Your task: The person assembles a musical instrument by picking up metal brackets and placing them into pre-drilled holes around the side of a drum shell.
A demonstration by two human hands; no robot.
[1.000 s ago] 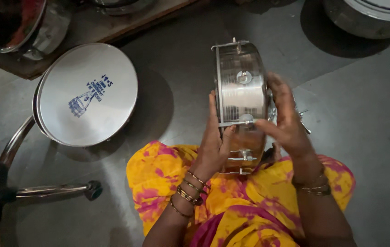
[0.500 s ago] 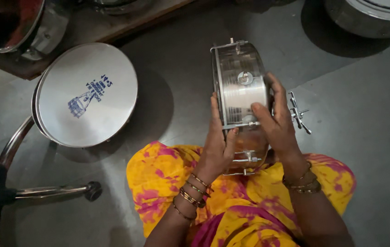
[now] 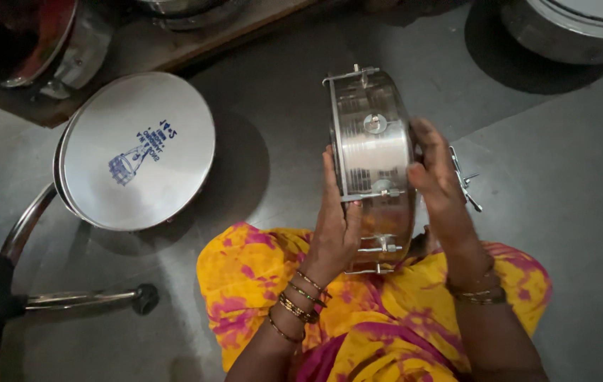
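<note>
A shiny steel drum shell (image 3: 372, 152) with tuning lugs and rods stands on edge above my lap. My left hand (image 3: 333, 226) grips its near left rim, fingers pressed flat against the hoop. My right hand (image 3: 437, 177) clasps the right side of the same shell, with a small metal wing-shaped key (image 3: 465, 180) sticking out beside the fingers. Bangles sit on both wrists. My lap is covered in yellow and pink cloth (image 3: 259, 283).
A second drum (image 3: 135, 152) with a white head and a blue print lies on the grey floor at left. A chrome stand with a rubber foot (image 3: 68, 297) lies at lower left. Steel vessels (image 3: 570, 25) stand at the top edge on and near a wooden board.
The drum shell has turned slightly in my hands. My right hand has slid up along its right side and the metal key has come into view beside it.
</note>
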